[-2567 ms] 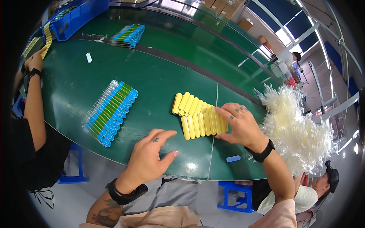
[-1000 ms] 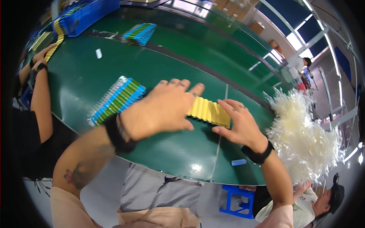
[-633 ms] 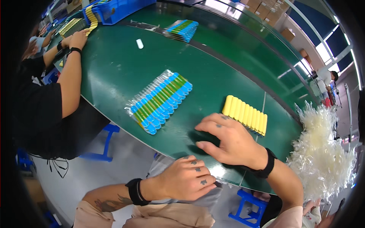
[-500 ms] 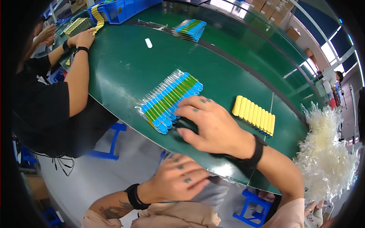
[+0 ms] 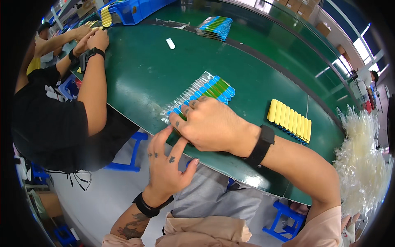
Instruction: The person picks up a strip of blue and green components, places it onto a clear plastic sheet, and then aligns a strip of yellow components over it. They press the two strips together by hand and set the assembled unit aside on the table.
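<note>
A fanned row of round-ended blue-and-green pieces [image 5: 216,90] in clear sleeves lies on the green table. My right hand [image 5: 218,123] is bent over the near end of the row, its fingers curled down and gripping there; the fingertips and that part of the row are hidden beneath it. My left hand [image 5: 166,162] is at the table edge just below, palm up and empty, with its fingers apart. Its fingertips reach up close to the right hand's fingers and the row's near end; whether they touch cannot be told.
A row of yellow round-ended pieces [image 5: 289,120] lies to the right. Farther back are a second blue-and-green stack [image 5: 216,28] and a small white piece [image 5: 170,43]. Clear plastic sleeves [image 5: 358,160] hang in a bunch at right. A co-worker [image 5: 49,123] sits left, near a blue bin [image 5: 135,10].
My right hand has moved left and closed over the near end of the row. My left hand has risen to the table edge, turned palm up and spread its fingers. The view has shifted slightly.
</note>
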A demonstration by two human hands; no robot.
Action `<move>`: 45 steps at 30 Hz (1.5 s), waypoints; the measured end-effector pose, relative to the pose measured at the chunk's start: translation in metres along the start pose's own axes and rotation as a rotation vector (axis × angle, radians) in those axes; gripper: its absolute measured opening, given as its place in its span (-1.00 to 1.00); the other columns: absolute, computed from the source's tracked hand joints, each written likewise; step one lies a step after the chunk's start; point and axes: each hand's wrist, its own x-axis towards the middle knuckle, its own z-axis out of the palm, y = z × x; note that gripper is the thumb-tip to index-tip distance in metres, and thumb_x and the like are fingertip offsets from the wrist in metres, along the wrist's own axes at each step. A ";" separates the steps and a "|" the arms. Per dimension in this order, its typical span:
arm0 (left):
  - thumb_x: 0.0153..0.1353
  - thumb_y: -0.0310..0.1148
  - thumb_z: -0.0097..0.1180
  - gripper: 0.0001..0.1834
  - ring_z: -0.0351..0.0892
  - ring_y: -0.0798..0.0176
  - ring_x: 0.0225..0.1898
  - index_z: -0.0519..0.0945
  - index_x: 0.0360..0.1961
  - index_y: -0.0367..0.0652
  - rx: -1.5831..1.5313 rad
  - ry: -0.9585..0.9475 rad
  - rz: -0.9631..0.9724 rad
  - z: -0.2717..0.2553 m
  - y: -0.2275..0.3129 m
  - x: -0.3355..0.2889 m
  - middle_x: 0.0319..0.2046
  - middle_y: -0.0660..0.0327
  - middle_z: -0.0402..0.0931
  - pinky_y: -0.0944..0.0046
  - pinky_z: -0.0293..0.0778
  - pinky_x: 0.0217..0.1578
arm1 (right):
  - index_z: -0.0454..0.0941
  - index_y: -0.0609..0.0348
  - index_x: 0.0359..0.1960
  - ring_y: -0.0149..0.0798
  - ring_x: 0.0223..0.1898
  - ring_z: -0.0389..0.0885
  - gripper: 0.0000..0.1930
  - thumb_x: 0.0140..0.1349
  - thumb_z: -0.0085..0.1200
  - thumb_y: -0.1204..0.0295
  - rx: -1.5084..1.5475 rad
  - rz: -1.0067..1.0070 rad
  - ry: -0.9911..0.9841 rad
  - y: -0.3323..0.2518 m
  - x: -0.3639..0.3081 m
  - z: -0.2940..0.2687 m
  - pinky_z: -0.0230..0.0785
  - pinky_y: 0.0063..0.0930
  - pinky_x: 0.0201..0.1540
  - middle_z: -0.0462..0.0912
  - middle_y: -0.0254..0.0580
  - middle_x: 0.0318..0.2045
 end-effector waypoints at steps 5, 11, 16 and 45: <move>0.04 -0.18 0.38 -0.31 0.15 -0.28 0.31 0.53 0.22 -0.17 0.062 -0.020 0.010 0.000 -0.003 0.006 0.37 -0.21 0.12 -0.17 0.12 0.28 | 0.59 0.34 -0.04 0.07 -0.31 0.72 -0.64 0.09 0.20 0.49 0.218 0.125 0.081 0.006 -0.009 0.005 0.58 -0.25 -0.16 0.72 0.08 -0.33; 0.09 -0.05 0.34 -0.31 0.08 -0.32 0.37 0.52 0.24 -0.10 0.205 -0.167 -0.010 -0.007 0.004 0.010 0.42 -0.21 0.09 -0.28 -0.01 0.34 | 0.60 0.37 -0.05 -0.12 -0.25 0.72 -0.75 0.38 0.00 0.45 1.018 0.656 0.675 0.032 -0.006 -0.003 0.54 -0.29 -0.13 0.73 -0.04 -0.25; 0.05 -0.09 0.38 -0.24 0.08 -0.30 0.38 0.47 0.28 -0.12 0.138 -0.141 -0.013 -0.007 0.009 0.013 0.39 -0.22 0.14 -0.27 -0.04 0.36 | 0.43 0.32 0.16 -0.23 -0.02 0.66 -0.67 0.41 0.03 0.48 1.173 0.870 1.242 0.082 -0.058 -0.082 0.52 -0.27 0.06 0.65 -0.13 -0.05; 0.07 -0.43 0.38 -0.86 0.45 0.23 -0.59 0.66 -0.34 -0.11 -0.517 -0.400 0.244 0.068 0.151 0.043 -0.65 0.35 0.52 0.21 0.26 -0.39 | 0.71 0.22 -0.03 -0.24 -0.69 0.47 -0.65 0.11 0.16 0.62 0.487 1.075 0.418 -0.124 -0.330 -0.063 0.32 -0.43 -0.59 0.57 -0.18 -0.63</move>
